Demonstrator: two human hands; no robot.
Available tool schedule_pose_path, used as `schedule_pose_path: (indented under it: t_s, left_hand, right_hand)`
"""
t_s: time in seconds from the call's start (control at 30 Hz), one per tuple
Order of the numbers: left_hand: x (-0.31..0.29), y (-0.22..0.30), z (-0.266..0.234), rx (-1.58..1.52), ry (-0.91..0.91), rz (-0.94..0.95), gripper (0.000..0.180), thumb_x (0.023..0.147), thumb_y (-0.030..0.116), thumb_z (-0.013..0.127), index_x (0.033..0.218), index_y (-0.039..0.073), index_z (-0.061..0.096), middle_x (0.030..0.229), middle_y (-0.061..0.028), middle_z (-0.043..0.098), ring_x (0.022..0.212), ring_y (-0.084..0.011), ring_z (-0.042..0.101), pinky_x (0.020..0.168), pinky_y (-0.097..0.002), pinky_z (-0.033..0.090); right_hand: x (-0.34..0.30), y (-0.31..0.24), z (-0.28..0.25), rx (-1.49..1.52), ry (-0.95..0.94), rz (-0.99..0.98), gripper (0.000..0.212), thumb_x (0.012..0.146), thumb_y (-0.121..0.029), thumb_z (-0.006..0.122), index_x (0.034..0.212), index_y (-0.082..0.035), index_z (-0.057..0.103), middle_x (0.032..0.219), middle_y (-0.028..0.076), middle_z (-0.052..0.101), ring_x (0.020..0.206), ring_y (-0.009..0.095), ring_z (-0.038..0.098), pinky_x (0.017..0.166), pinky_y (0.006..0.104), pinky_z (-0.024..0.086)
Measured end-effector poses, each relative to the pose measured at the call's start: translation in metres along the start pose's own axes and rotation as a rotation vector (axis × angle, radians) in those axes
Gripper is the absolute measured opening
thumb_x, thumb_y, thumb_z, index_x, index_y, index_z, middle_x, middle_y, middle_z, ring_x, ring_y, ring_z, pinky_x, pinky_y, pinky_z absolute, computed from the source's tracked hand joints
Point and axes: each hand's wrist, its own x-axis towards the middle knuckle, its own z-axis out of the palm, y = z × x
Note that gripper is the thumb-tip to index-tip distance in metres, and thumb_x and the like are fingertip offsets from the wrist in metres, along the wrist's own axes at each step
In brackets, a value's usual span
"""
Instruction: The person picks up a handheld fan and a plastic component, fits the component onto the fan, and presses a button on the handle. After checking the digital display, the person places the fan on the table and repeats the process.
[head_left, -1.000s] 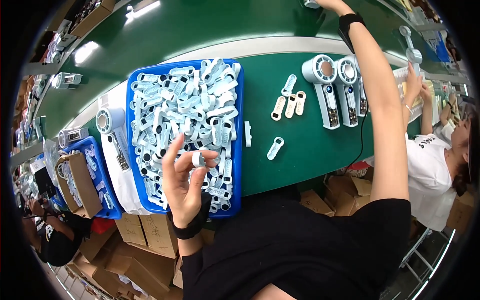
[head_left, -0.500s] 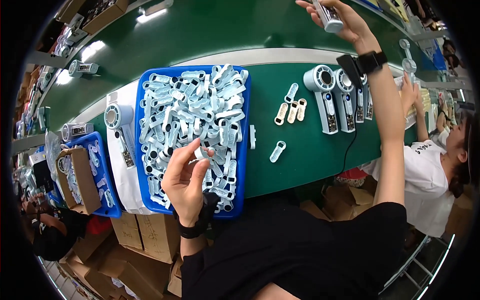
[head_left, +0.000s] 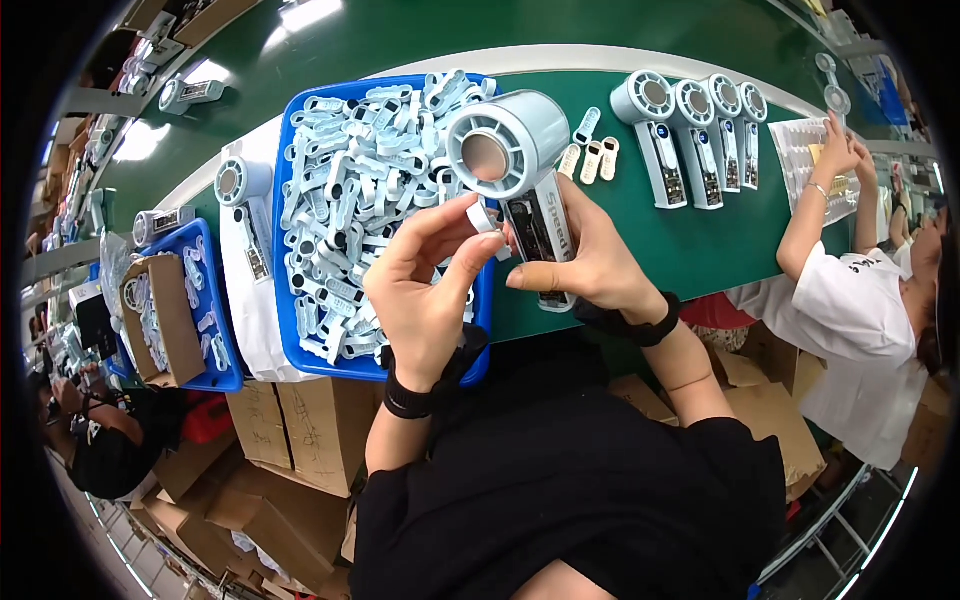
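My right hand (head_left: 605,255) is wrapped round the handle of a pale blue handheld fan (head_left: 545,130). Its round head points up, and a dark strip of electronics shows along the open handle front. Between the thumb and fingers of my left hand (head_left: 425,280) is a small pale blue plastic cover (head_left: 482,218), partly hidden by the fingertips. That cover is close to the top of the fan's handle; whether they touch I cannot tell. Behind my left hand, a blue tray (head_left: 288,330) is heaped with similar pale blue covers (head_left: 350,190).
Several fans (head_left: 660,150) stand at the right; another fan (head_left: 243,200) is left of the tray. Beige covers (head_left: 592,160) lie on the green table (head_left: 610,270). A smaller blue tray (head_left: 225,372) holds a cardboard box (head_left: 175,320). At far right a co-worker (head_left: 840,290) handles parts.
My right hand has come down from the far right, bringing the fan in front of me. My left hand has moved right with the cover, toward the fan. The view has shifted slightly.
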Motion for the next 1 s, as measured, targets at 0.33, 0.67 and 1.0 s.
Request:
schedule_pose_path:
  t_s: [0.33,0.67,1.0]
  left_hand:
    - [-0.004,0.000,0.001,0.330,-0.129,0.278,0.035,0.072,-0.010,0.062,0.105,0.000,0.059,0.084,-0.0094,0.057,0.071,-0.0164,0.059,0.066,-0.0272,0.049]
    - [-0.006,0.005,0.005,0.549,-0.175,0.411,0.036,0.072,-0.013,0.056,0.105,0.003,0.057,0.089,-0.0119,0.054,0.072,-0.0232,0.056,0.062,-0.0293,0.045]
    - [-0.001,0.006,0.002,0.506,-0.185,0.416,0.031,0.075,-0.008,0.058,0.104,0.003,0.056,0.090,-0.0112,0.054,0.072,-0.0228,0.054,0.063,-0.0299,0.044]
  right_hand:
    - [-0.003,0.015,0.013,-0.115,0.128,-0.209,0.082,0.063,-0.018,0.082,0.126,0.000,0.032,0.111,0.007,0.049,0.100,0.013,0.050,0.084,0.0268,0.043]
    - [-0.008,0.013,0.013,-0.111,0.140,-0.205,0.082,0.063,-0.021,0.082,0.125,0.000,0.032,0.108,0.007,0.049,0.092,0.012,0.052,0.078,0.0256,0.045]
    - [-0.008,0.005,0.011,-0.077,0.047,-0.223,0.087,0.063,-0.019,0.082,0.129,0.001,0.028,0.110,0.008,0.049,0.083,0.011,0.056,0.067,0.0230,0.048]
